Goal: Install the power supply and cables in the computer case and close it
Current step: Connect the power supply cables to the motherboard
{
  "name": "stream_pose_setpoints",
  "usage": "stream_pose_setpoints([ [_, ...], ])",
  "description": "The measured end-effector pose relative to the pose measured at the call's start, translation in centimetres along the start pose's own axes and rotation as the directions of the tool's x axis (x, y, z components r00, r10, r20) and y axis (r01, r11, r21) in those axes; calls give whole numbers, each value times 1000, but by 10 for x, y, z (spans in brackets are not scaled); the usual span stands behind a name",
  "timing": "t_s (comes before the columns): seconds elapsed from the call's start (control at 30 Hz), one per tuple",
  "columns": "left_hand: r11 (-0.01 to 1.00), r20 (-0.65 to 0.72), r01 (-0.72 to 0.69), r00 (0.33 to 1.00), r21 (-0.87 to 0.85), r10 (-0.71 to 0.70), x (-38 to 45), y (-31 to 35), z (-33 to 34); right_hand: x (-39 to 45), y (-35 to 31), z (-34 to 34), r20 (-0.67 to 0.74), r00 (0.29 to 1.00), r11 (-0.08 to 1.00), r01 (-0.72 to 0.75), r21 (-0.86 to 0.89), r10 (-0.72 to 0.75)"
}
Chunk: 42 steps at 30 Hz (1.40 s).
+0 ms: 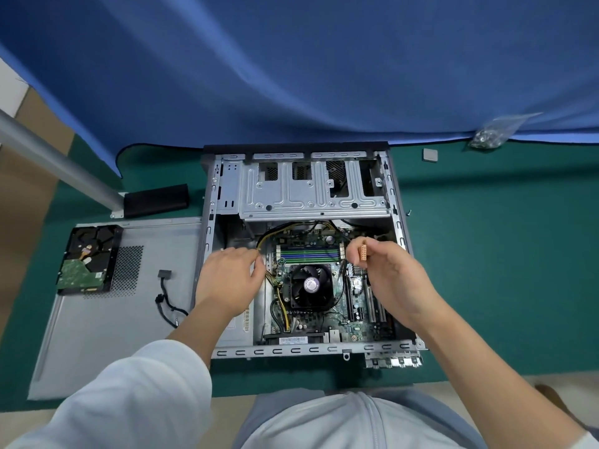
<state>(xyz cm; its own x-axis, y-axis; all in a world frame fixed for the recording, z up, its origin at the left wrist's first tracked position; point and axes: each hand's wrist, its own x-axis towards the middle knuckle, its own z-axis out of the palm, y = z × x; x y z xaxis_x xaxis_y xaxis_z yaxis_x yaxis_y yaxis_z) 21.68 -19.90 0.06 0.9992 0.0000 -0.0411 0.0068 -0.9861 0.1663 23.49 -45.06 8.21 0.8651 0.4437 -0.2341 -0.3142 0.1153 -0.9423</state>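
Now the right hand (385,277) pinches the orange power connector (363,253) upright between its fingertips; the motherboard (327,319) lies below them, while the left hand (230,280) holds the yellow-black cables (264,243).

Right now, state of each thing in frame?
computer case: open, on its side
side panel: off, flat beside case
hard drive: out, lying on panel
loose cable: unplugged, on panel
connector: unplugged, pinched by right hand
left hand: holding yellow-black wires
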Motion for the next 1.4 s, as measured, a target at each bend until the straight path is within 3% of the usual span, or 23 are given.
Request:
stream_pose_setpoints([
  [0.17, 1000, -9, -3, 1000, -2, 3, 0, 0, 1, -1, -2, -1, 38, 998, 997, -58, -43, 59],
  [0.27, 1000, -8, 2, 1000, -2, -2, 1, 0, 2, 4, 5, -5, 92, 953, 915, -248, -318, 290],
  [0.3, 1000, -4, 1, 1000, 1, -1, 1, -1, 2, 5, 12, -7, 111, 921, 831, -280, -480, 374],
  [0.37, 1000, -5, 0, 1000, 8, 1, 0, -1, 2, 7, 31, -15, 138, 860, 541, -176, -822, 491],
  [0.43, 1000, -1, -3, 1000, 14, 3, 0, -1, 2, 11, 47, -24, 116, 786, 331, -117, -936, 607],
  [0.57, 1000, 10, 0, 1000, 21, 0, 1, 0, 1, 27, 60, -36, 45, 650, 175, -137, -975, 759],
  [0.77, 999, 2, -11, 1000, 45, 11, 1, -1, 2, 66, 40, -23, 100, 658, 88, 51, -995, 747],
  [0.87, 999, -5, -16, 1000, 47, 16, 1, -1, 2, 85, 27, -14, 75, 595, 42, 69, -997, 801],
  [0.93, 999, -10, -12, 1000, 44, 12, 1, -1, 3, 85, 37, -8, 11, 528, -65, 126, -990, 849],
  [1.0, 999, -9, -10, 1000, 41, 10, 2, -2, 4, 74, 56, -3, -102, 504, -256, 245, -935, 857],
  [1.07, 999, -11, -8, 1000, 37, 9, 1, -2, 5, 60, 76, -6, -200, 506, -402, 328, -855, 839],
  [1.17, 1000, -16, -4, 1000, 26, 4, 1, -2, 6, 46, 94, -19, -306, 558, -541, 323, -776, 771],
  [1.4, 1000, -21, -5, 1000, 21, 6, 1, -2, 6, 22, 102, -40, -246, 654, -638, 469, -610, 715],
])
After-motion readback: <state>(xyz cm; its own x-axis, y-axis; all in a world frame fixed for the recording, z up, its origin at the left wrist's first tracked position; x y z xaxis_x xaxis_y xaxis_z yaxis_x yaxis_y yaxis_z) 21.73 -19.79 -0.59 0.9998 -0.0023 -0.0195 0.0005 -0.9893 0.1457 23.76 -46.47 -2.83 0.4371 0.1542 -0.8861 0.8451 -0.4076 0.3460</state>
